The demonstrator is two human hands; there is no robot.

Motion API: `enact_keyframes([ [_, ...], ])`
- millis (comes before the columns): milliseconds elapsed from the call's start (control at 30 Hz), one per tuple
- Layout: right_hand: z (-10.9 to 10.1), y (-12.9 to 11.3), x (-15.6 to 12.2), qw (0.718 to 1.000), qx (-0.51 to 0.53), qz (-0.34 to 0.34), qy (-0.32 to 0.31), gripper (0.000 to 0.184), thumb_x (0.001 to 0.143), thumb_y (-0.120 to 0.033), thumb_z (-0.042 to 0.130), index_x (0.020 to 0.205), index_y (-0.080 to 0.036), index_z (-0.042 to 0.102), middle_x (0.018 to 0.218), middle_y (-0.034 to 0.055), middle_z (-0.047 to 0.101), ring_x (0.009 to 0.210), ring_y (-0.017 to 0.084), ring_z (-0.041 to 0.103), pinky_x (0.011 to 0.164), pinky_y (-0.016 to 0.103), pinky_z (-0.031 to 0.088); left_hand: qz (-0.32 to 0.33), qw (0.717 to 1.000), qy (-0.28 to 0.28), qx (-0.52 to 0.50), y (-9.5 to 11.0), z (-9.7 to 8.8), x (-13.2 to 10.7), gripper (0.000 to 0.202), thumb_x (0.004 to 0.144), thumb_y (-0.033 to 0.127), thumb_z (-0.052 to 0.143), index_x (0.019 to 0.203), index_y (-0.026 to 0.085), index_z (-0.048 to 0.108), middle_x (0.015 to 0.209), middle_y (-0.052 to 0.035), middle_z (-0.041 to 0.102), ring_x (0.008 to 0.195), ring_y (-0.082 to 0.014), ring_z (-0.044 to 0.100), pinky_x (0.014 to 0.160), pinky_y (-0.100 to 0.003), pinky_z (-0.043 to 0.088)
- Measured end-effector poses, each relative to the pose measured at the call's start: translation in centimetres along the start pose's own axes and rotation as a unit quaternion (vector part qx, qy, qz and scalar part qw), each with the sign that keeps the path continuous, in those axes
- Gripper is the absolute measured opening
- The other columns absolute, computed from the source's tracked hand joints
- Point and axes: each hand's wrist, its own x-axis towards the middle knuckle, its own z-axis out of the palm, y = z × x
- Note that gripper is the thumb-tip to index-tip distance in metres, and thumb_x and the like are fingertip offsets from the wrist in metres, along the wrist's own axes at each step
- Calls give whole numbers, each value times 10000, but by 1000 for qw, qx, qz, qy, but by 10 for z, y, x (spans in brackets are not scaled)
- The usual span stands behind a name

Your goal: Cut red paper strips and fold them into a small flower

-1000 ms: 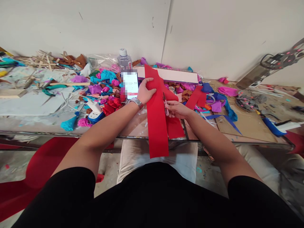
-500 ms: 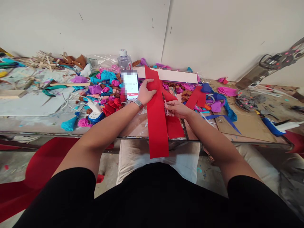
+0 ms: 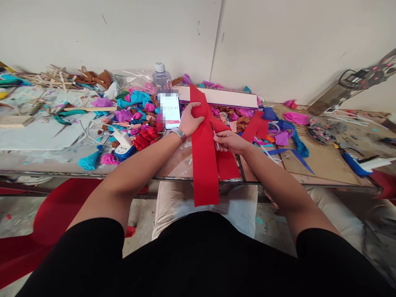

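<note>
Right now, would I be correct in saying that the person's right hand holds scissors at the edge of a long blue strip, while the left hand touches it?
Not quite: the long strip is red, not blue, as the head view shows. The right hand does hold scissors at its edge, and the left hand touches it.

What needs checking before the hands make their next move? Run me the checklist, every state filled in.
1. Left hand on the red strip: ok, thumb and fingers spread on its upper part.
2. Right hand on the scissors: ok, gripping the pink handles.
3. Left thumb clear of the blades: ok, a gap shows between them.
4. Blades open or shut: cannot tell, too small.
5. Strip wholly on the table: not ok, its near end reaches past the front edge.
6. Bottle capped: ok.
</note>
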Motion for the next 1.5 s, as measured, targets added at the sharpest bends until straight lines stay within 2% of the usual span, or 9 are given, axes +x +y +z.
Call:
enact_keyframes([
  [367, 5, 0, 1, 1000, 15, -6, 18, 502, 762, -589, 896, 723, -144, 668, 554, 5, 658, 420, 62, 508, 389, 166, 385, 3, 1000, 11, -2, -4, 0, 2, 551, 730, 124, 699, 1266, 220, 621, 1385, -80, 659, 1304, -275, 630, 1190, -460, 504],
  [600, 6, 1, 1, 1000, 16, -5, 21, 494, 781, -577, 887, 724, -149, 648, 537, -5, 634, 421, 59, 497, 384, 154, 376, -7, 1000, 7, -7, 1, -2, 1, 547, 737, 103, 696, 1266, 215, 611, 1379, -82, 666, 1251, -270, 660, 1150, -455, 542],
  [1000, 7, 0, 0, 999, 38, -1, 34, 519, 695, -570, 944, 711, -156, 631, 566, -6, 639, 446, 72, 534, 365, 163, 356, -1, 1000, 15, -13, -4, 0, 2, 568, 717, 123, 699, 1267, 227, 606, 1387, -78, 655, 1293, -278, 638, 1176, -474, 525],
  [1200, 6, -1, -1, 999, 34, -6, 41, 502, 731, -574, 918, 726, -152, 647, 586, 7, 654, 455, 74, 538, 373, 167, 365, 3, 1000, 13, -19, -6, 0, 4, 577, 722, 123, 685, 1283, 231, 599, 1399, -80, 640, 1296, -274, 630, 1193, -471, 506],
  [1500, 6, -5, -3, 999, 22, 0, 24, 519, 726, -595, 913, 725, -148, 650, 599, 13, 675, 439, 67, 534, 370, 163, 363, 2, 1000, 10, -20, -3, -2, 4, 582, 712, 125, 693, 1279, 216, 601, 1405, -92, 642, 1304, -284, 629, 1195, -476, 501],
])
